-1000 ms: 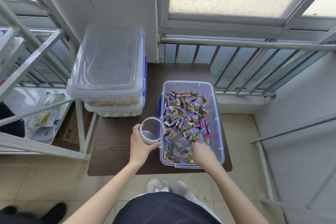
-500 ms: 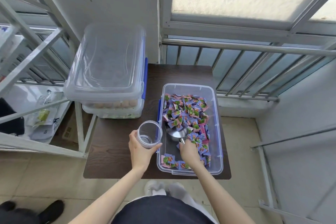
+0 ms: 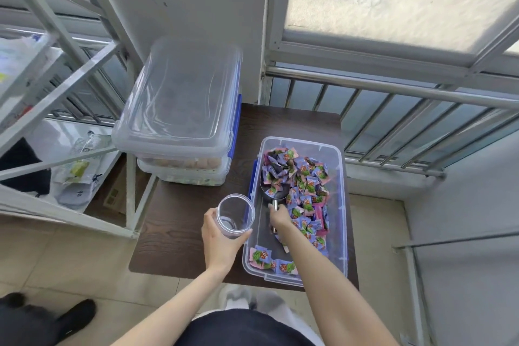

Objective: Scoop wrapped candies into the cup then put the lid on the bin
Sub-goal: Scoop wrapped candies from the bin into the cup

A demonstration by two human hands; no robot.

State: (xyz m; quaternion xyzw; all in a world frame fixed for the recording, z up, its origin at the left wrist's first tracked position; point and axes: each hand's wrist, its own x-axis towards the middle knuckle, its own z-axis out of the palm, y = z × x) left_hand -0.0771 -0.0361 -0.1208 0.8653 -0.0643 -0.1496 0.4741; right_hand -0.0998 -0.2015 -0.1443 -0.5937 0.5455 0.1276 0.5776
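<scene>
A clear open bin (image 3: 343,205) sits on the right of a dark wooden table (image 3: 182,222), filled with purple and pink wrapped candies (image 3: 306,185). My right hand (image 3: 280,218) reaches into the bin and grips the handle of a metal scoop (image 3: 273,191), whose bowl lies among the candies with a few in it. My left hand (image 3: 220,244) holds a clear empty cup (image 3: 234,215) upright just left of the bin's rim. A clear lid (image 3: 182,95) lies on top of the stacked bins at the left.
Two stacked clear bins (image 3: 182,168) with blue latches stand at the table's back left. A white metal rack (image 3: 64,109) with bags is on the left. A railing (image 3: 393,87) and window run behind. Someone's dark shoe (image 3: 75,314) is on the floor at the lower left.
My right hand has pushed the scoop away from me, from the near end of the bin into the candy pile, and some candies now lie in its bowl. The cup has stayed beside the bin.
</scene>
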